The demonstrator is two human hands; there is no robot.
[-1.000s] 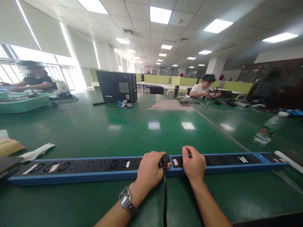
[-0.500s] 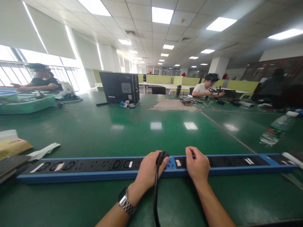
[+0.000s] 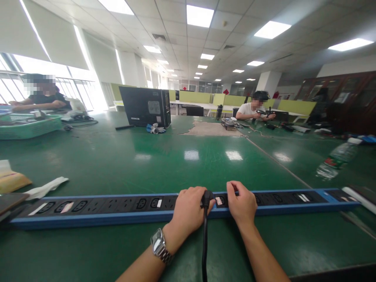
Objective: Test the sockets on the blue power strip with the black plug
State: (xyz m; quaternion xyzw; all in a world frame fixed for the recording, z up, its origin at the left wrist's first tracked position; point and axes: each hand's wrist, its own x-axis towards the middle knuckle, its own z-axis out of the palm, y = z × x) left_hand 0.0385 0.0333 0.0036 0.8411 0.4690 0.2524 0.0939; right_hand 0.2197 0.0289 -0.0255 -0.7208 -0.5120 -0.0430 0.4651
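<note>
Blue strip (image 3: 88, 222) lies lengthwise across green table (image 3: 164, 168). Left hand (image 3: 189, 207) at strip's middle, fingers closed around black plug (image 3: 208, 195); whether plug is seated can't be made out. Cord (image 3: 205, 243) runs down from it. Right hand (image 3: 242, 201) loosely curled over strip, right of plug; cannot tell whether it grips anything. Bottle (image 3: 337, 158) beyond strip, toward its right end.
</note>
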